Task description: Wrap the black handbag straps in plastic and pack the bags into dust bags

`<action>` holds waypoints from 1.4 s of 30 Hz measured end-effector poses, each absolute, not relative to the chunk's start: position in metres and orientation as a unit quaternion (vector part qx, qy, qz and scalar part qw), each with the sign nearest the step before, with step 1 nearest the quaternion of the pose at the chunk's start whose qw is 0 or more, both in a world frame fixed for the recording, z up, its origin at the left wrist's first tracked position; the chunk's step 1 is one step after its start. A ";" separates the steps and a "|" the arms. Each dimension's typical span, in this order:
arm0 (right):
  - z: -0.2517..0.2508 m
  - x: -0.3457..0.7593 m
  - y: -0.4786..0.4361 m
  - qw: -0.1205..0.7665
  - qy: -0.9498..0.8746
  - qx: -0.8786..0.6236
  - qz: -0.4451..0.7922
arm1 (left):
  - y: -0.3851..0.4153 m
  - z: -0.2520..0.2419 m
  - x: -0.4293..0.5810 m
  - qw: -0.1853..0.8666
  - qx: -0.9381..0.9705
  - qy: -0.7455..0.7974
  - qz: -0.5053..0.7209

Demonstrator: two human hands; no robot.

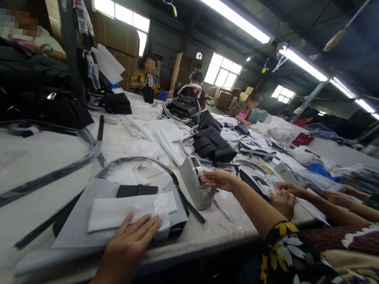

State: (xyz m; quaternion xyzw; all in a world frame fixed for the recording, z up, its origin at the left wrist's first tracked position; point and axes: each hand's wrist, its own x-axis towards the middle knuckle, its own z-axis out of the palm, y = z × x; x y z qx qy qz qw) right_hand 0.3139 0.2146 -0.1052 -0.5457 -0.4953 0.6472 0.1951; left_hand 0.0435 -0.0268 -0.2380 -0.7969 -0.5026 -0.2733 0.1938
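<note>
1. Table [233, 230]: crowded, so a loose dark strap [61, 175] could snag what slides past
2. Black bag [137, 192]: lies near the front edge, partly covered; a hard push might shift it off
3. White pad [110, 215]: on the bag under the flat, spread left hand [130, 242]; uneven pressure could skew it
4. Tape dispenser [204, 200]: beside the bag; a sharp tug could tip it
5. Tape roll [200, 172]: right hand [221, 179] at it, well apart from the left, cannot tell if pinching; slack tape might fold over

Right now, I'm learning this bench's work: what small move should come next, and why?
Probably draw a strip from the tape dispenser: the right hand is at it, and the left hand lies on the white sheet, apparently steadying it.
</note>
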 end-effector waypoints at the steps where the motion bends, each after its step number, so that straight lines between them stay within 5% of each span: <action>1: -0.101 0.317 0.210 0.215 -0.494 -0.545 0.642 | -0.027 -0.238 0.043 0.192 -0.798 -0.502 -0.273; 9: -0.085 0.354 0.132 0.314 -0.500 -0.549 0.592 | -0.027 -0.239 0.042 0.218 -0.805 -0.486 -0.261; 23: -0.192 0.368 0.112 0.386 -0.560 -0.577 0.453 | -0.014 -0.255 0.029 0.265 -0.822 -0.420 -0.279; 30: -0.152 0.362 0.084 0.286 -0.701 -0.506 0.413 | -0.019 -0.245 0.034 0.260 -0.819 -0.430 -0.278; 36: -0.098 0.294 0.093 0.098 -0.909 -0.282 0.290 | -0.029 -0.232 0.045 0.202 -0.809 -0.489 -0.258; 42: -0.104 0.213 0.132 -0.072 -0.975 -0.138 0.160 | -0.031 -0.227 0.047 0.184 -0.796 -0.501 -0.285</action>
